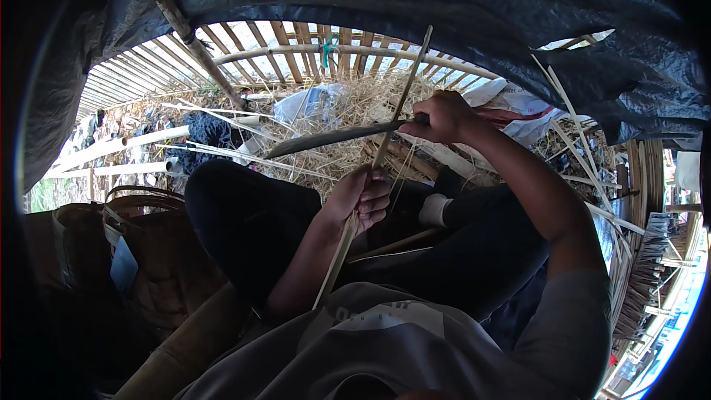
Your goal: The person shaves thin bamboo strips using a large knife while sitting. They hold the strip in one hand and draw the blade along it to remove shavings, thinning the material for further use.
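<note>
Here the left hand (363,196) is clenched around a long pale bamboo strip (385,141); the right hand (437,118), fist closed on a dark curved blade (333,137), should shave evenly, I'd say.

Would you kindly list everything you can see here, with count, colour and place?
Bamboo strip: one, pale tan, upright at centre, gripped by the left hand.
Knife: one, dark blade, level across the strip, in the right hand.
Straw pile: one, yellow, ahead on the ground.
Bamboo fence: one, tan, behind the straw.
Tarp: one, dark, overhead.
Woven baskets: two or so, brown, at left.
Loose strips: several, pale, at right.
Left hand: closed on the strip.
Right hand: closed on the knife handle.
</note>
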`<state>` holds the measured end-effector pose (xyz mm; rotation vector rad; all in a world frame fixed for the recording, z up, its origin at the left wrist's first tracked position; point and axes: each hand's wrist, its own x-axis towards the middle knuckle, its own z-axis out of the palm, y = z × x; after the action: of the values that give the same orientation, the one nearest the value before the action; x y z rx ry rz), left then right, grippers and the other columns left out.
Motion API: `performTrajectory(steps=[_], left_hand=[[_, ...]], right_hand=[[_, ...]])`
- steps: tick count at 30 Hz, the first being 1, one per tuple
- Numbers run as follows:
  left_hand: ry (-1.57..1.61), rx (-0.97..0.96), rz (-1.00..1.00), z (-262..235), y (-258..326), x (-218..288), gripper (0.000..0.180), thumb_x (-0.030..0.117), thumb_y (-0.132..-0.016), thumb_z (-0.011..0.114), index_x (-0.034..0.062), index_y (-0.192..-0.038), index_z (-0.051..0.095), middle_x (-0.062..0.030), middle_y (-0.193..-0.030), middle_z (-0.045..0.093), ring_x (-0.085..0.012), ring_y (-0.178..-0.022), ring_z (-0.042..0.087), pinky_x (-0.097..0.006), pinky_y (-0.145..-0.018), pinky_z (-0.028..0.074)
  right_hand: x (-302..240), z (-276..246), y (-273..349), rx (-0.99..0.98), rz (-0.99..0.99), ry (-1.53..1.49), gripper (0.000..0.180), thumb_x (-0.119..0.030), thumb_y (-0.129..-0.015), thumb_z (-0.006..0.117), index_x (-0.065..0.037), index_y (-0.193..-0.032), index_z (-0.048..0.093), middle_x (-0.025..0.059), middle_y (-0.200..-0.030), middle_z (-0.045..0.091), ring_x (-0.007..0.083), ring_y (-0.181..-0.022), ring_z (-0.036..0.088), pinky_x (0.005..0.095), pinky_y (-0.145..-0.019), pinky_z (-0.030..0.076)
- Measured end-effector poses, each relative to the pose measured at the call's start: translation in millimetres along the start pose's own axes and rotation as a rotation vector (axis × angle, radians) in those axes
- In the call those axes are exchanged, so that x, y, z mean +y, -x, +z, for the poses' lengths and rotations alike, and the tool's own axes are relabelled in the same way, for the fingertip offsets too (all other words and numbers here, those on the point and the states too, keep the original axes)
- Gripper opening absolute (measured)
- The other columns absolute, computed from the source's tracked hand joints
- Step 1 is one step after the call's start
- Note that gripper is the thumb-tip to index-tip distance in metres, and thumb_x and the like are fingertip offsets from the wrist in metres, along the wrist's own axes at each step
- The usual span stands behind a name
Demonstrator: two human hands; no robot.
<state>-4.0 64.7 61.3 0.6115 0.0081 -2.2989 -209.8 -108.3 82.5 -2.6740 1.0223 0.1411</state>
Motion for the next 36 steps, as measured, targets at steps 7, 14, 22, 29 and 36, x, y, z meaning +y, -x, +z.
performTrajectory(steps=[7,14,22,29,36], left_hand=[[-0.152,0.125,-0.056,15.3,24.1,-5.6,0.033,0.031,-0.105,0.029,0.0197,-0.077,0.042,0.0103,-0.047,0.026,-0.0040,-0.036,0.024,-0.021,-0.037,0.024],[-0.119,0.100,-0.012,5.6,13.6,-3.1,0.030,0.028,-0.104,0.032,0.0192,-0.078,0.043,0.0102,-0.049,0.028,-0.0037,-0.036,0.024,-0.021,-0.036,0.022],[-0.129,0.148,-0.028,14.5,21.6,-1.1,0.028,0.026,-0.102,0.032,0.0195,-0.077,0.043,0.0102,-0.049,0.028,-0.0035,-0.037,0.024,-0.021,-0.036,0.022],[-0.170,0.149,-0.039,16.5,15.4,-1.2,0.028,0.025,-0.100,0.033,0.0193,-0.073,0.040,0.0087,-0.048,0.027,-0.0058,-0.037,0.023,-0.023,-0.037,0.022],[-0.161,0.197,-0.043,1.9,15.1,-1.6,0.026,0.026,-0.101,0.032,0.0189,-0.077,0.041,0.0086,-0.048,0.028,-0.0058,-0.037,0.024,-0.023,-0.037,0.022]], right_hand=[[67.9,-26.4,-2.6,0.245,0.348,0.107,0.068,-0.066,-0.089,0.054,-0.002,-0.070,0.067,0.0157,-0.061,0.063,0.0337,-0.061,0.066,0.0439,-0.058,0.051],[10.8,-7.0,10.6,0.086,0.250,-0.038,0.060,-0.059,-0.089,0.059,-0.001,-0.072,0.067,0.0177,-0.065,0.064,0.0358,-0.065,0.066,0.0463,-0.064,0.051],[71.0,-11.5,11.1,0.117,0.442,0.108,0.069,-0.073,-0.085,0.053,-0.006,-0.079,0.069,0.0162,-0.074,0.068,0.0357,-0.074,0.068,0.0469,-0.069,0.054],[99.3,-27.7,35.8,0.403,0.667,0.129,0.067,-0.065,-0.090,0.052,-0.001,-0.079,0.069,0.0207,-0.077,0.069,0.0381,-0.079,0.069,0.0482,-0.069,0.053],[35.2,7.6,26.8,0.007,0.176,-0.054,0.067,-0.067,-0.088,0.054,-0.003,-0.073,0.066,0.0178,-0.070,0.066,0.0366,-0.072,0.067,0.0479,-0.070,0.051]])
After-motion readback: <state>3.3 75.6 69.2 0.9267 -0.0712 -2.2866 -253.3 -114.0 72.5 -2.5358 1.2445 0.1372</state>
